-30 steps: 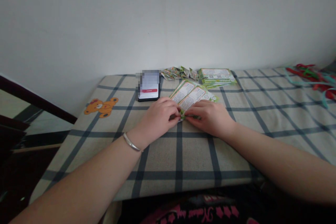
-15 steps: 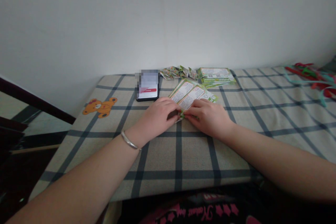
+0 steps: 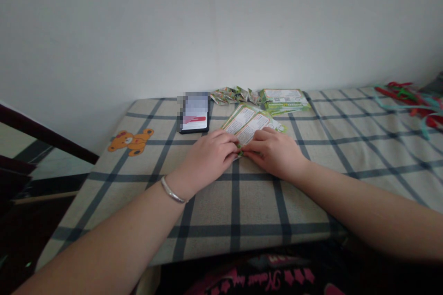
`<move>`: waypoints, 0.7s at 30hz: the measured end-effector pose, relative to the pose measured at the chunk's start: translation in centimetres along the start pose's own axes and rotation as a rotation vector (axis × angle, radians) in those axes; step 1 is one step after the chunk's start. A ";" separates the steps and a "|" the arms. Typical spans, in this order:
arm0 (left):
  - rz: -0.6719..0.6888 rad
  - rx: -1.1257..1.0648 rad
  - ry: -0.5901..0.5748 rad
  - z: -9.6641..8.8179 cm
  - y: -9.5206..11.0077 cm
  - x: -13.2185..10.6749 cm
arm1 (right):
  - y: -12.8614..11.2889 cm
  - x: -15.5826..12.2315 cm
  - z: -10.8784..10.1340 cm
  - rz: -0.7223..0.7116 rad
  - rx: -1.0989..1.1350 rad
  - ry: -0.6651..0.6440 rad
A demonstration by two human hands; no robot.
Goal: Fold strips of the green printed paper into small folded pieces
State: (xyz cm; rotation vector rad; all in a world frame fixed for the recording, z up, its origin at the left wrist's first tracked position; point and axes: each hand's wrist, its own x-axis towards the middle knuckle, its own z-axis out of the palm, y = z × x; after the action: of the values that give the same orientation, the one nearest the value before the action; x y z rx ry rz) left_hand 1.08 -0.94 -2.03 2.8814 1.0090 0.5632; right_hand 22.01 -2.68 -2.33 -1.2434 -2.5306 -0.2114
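Note:
At the middle of the table, my left hand [image 3: 213, 159] and my right hand [image 3: 277, 151] meet fingertip to fingertip. Between them they pinch a small green printed paper piece [image 3: 240, 151], mostly covered by the fingers. A silver bangle [image 3: 172, 190] circles my left wrist. Just beyond the fingers lie flat green-and-white printed cards [image 3: 255, 124], overlapping, with blocks of text. Whether the pinched piece is joined to these cards cannot be made out. My right hand partly covers their near side.
A phone [image 3: 194, 122] with its screen lit lies at the back left. Several small folded printed pieces [image 3: 231, 95] line the wall, beside a green-and-white printed stack [image 3: 284, 98]. Red and green ribbons [image 3: 408, 97] lie far right. The checked tablecloth [image 3: 207, 212] carries a bear picture [image 3: 130, 142].
My left thumb and fingers have closed together, and the gap between them is gone. The left hand has shifted slightly toward me. My right hand has barely moved.

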 end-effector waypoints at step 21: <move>-0.026 -0.037 -0.036 -0.3 0.0 -0.1 | 0.4 0.2 -0.1 -0.158 0.044 0.002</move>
State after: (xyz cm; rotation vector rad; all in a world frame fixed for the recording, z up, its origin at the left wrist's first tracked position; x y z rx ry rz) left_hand 0.93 -1.01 -1.81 2.8312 1.0183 0.5210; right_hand 22.20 -2.28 -2.17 -1.0272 -2.6184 -0.1907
